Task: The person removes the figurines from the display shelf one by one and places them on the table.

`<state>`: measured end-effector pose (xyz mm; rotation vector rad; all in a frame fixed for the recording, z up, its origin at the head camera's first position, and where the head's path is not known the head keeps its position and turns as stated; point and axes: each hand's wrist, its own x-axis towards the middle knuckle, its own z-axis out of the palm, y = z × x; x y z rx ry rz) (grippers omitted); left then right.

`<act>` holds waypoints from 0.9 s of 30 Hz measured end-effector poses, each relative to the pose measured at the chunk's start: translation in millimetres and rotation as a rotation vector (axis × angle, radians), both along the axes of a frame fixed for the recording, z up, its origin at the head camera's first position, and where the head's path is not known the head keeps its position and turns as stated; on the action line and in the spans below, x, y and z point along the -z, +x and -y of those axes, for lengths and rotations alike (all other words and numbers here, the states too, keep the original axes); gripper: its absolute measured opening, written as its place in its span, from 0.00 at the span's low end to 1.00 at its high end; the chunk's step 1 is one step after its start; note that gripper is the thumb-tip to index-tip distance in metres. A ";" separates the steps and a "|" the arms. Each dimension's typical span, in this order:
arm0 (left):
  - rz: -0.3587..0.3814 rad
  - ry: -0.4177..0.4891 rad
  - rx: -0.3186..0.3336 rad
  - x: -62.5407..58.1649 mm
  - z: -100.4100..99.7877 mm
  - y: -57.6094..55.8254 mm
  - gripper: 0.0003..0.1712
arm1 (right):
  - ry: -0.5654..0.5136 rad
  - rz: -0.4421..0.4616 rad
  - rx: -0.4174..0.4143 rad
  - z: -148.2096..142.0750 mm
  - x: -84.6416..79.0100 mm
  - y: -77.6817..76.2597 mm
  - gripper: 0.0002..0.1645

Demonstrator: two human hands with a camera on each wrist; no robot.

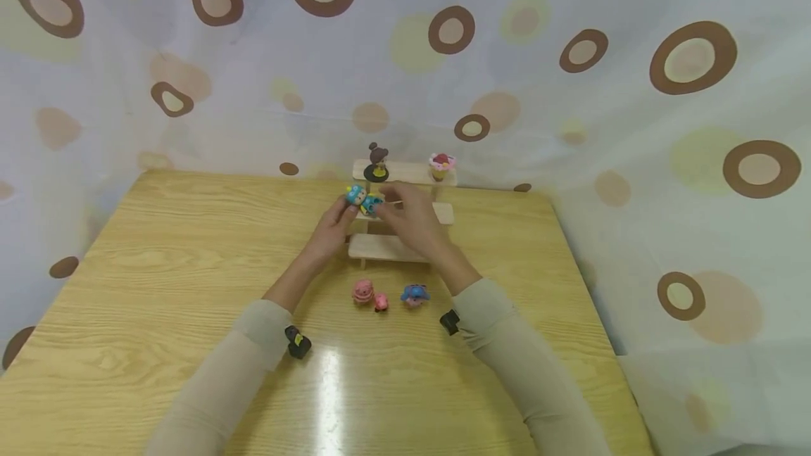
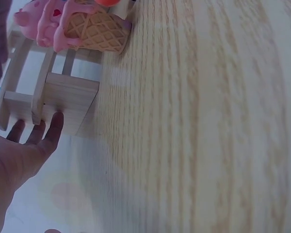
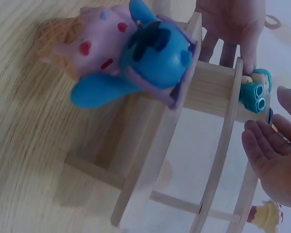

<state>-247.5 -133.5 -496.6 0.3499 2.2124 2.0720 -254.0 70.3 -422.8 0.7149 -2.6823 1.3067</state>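
A small figurine in a teal outfit and cap (image 1: 356, 195) sits at the left end of the middle tier of a wooden three-tier display stand (image 1: 388, 248). My left hand (image 1: 331, 229) is at that same end; in the left wrist view its outstretched fingers (image 2: 52, 130) rest against the stand's side panel, while its thumb is close to the figurine. On the other side of the figurine, my right hand (image 1: 415, 217) hovers with loosely bent fingers. The right wrist view shows a gap between those fingers (image 3: 266, 145) and the figurine's legs (image 3: 254, 97).
On the top tier stand a brown-haired figurine (image 1: 378, 157) and a cone-shaped toy (image 1: 441, 166). In front of the stand are a pink ice-cream-cone toy (image 1: 363, 292), a small pink toy (image 1: 381, 302) and a blue-topped cone toy (image 1: 415, 295). A patterned curtain (image 1: 253, 90) hangs behind the table.
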 end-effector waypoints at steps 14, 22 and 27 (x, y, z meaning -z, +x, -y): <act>0.004 0.008 -0.011 0.2 -2.5 0.6 0.28 | 0.065 -0.052 0.046 9.7 11.0 -4.9 0.09; 0.012 0.017 -0.005 1.7 -2.4 0.9 0.28 | -0.042 -0.003 0.044 7.1 20.8 -6.8 0.17; 0.006 0.009 -0.010 1.7 -2.3 0.0 0.28 | -0.108 0.025 0.048 4.1 24.0 -6.6 0.28</act>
